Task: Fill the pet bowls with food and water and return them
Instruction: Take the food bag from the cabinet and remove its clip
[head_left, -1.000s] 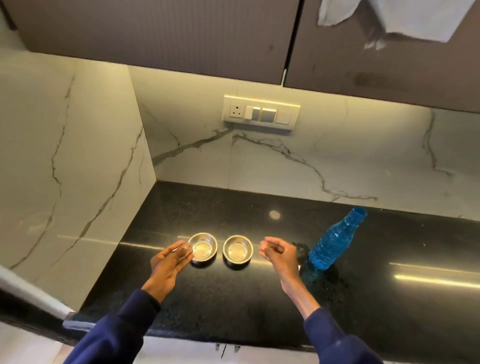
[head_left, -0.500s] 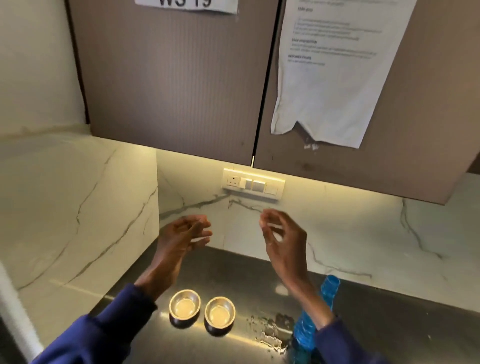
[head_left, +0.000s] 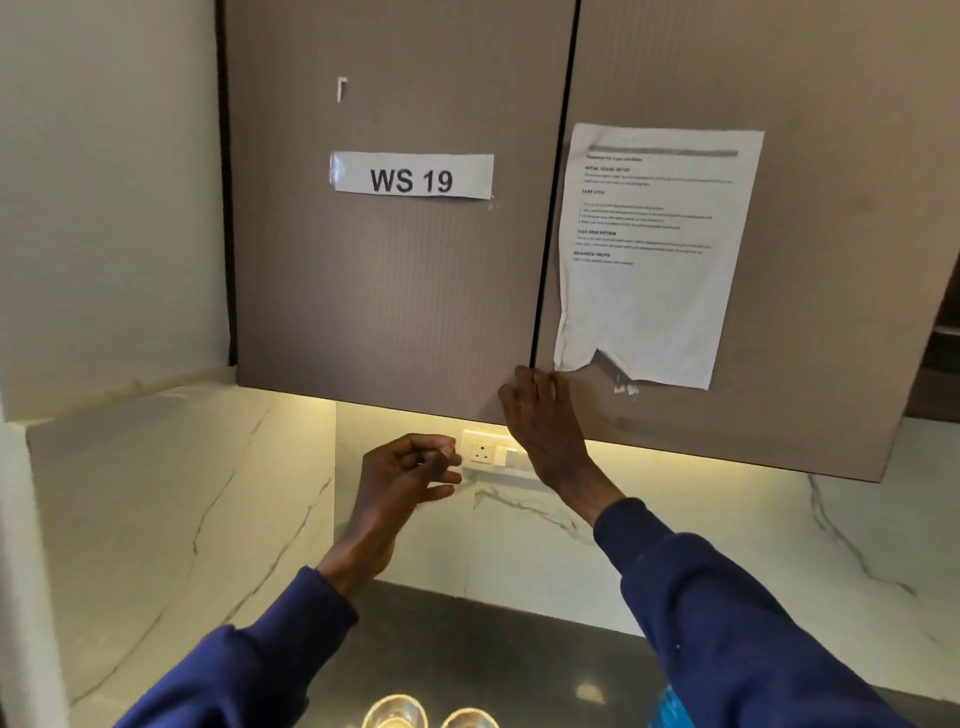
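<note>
**Hands up at the wall cabinet, bowls down on the counter**

My right hand (head_left: 543, 426) is raised to the bottom edge of the brown wall cabinet (head_left: 384, 291), right where the dark seam between its two doors meets the lower rim. My fingertips (head_left: 524, 375) lie against the door face at that corner, fingers bent and close together; whether they have actually hooked the edge I cannot tell, since the back of my hand hides the grip.

My left hand (head_left: 402, 475) hangs lower, in front of the marble backsplash and just left of the switch plate (head_left: 491, 454). Its fingers are curled loosely inward, half closed, and it holds nothing.

The left door carries a white label (head_left: 411, 175) reading "WS 19". On the right door a printed sheet (head_left: 647, 249) is stuck, its lower edge torn just above my right hand.

The two steel pet bowls (head_left: 396, 714) sit side by side on the black counter (head_left: 467, 644) at the very bottom of my view, below and between my forearms, only their far rims showing. What is in them I cannot make out. A sliver of the blue bottle (head_left: 667, 709) peeks out beside my right sleeve (head_left: 727, 639).
</note>
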